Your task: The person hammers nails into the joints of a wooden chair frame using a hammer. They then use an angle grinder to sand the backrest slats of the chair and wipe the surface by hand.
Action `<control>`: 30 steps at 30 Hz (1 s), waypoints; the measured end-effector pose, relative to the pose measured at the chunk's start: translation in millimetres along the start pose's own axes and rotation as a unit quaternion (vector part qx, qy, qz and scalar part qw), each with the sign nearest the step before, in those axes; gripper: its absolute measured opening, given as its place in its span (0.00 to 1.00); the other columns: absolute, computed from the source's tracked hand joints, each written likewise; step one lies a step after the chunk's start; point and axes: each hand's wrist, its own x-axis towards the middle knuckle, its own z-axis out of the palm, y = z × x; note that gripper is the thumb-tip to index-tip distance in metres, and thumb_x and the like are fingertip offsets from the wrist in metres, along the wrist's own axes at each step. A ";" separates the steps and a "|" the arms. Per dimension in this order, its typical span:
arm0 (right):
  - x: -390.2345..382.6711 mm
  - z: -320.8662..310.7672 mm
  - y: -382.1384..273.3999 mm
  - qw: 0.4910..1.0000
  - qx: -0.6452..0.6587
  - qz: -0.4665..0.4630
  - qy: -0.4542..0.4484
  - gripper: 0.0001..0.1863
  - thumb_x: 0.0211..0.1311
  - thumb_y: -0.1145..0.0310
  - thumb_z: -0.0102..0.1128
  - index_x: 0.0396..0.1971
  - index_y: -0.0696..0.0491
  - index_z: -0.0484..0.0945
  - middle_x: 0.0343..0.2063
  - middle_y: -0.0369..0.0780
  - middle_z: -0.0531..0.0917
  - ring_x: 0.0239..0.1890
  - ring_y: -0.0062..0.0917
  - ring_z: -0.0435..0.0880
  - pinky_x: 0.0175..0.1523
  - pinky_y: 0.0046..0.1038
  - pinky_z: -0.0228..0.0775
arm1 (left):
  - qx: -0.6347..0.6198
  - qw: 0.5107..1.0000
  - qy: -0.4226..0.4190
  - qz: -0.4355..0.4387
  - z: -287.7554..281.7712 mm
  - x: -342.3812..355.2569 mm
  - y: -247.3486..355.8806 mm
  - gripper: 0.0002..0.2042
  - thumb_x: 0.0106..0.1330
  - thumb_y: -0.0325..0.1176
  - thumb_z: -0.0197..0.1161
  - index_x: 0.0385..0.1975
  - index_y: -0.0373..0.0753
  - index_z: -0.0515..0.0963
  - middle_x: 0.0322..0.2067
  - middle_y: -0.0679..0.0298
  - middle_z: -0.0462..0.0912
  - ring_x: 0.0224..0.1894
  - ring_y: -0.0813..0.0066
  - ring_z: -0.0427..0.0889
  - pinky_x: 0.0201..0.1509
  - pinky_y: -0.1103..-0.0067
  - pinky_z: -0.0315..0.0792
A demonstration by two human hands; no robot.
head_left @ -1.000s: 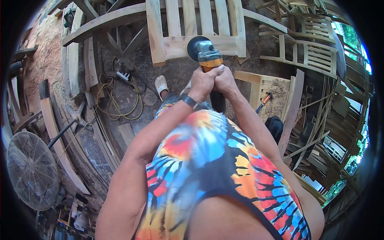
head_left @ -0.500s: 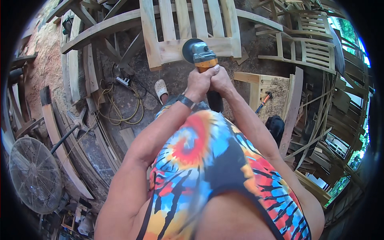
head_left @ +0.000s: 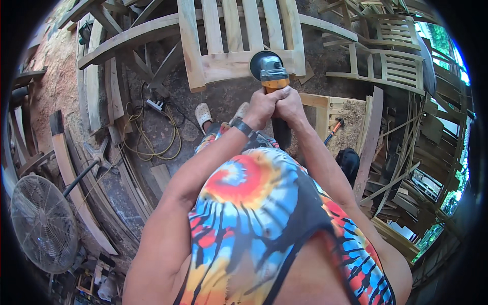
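Both my hands grip an angle grinder (head_left: 273,76) with an orange and grey head and a dark round disc. My left hand (head_left: 261,109), with a dark band on its wrist, wraps the body close behind the head. Pressed against it, my right hand (head_left: 292,107) closes round the same tool from the other side. The disc lies over the bottom rail of a slatted wooden panel (head_left: 223,67), towards its right end; whether it touches the wood I cannot tell. The panel's pale slats run away from me. Below my hands the tool's dark rear part shows.
A long curved timber (head_left: 137,36) passes beneath the panel. A yellow cord (head_left: 152,152) and white power strip (head_left: 155,105) lie on the floor at left, near a large fan (head_left: 44,223). At right are a wooden frame with a hammer (head_left: 334,129) and slatted chair parts (head_left: 401,71).
The grinder and both my hands have moved right along the panel's bottom rail and slightly nearer to me. A second shoe now shows beside the first.
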 end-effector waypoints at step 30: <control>7.2 4.4 4.5 0.998 0.000 -0.036 0.043 0.20 0.47 0.66 0.70 0.42 0.58 0.83 0.33 0.47 0.89 0.38 0.33 0.90 0.44 0.34 0.80 | 0.009 0.999 -0.035 0.017 -6.6 5.4 0.4 0.19 0.68 0.41 0.70 0.53 0.37 0.81 0.44 0.65 0.85 0.43 0.79 0.83 0.46 0.78 0.77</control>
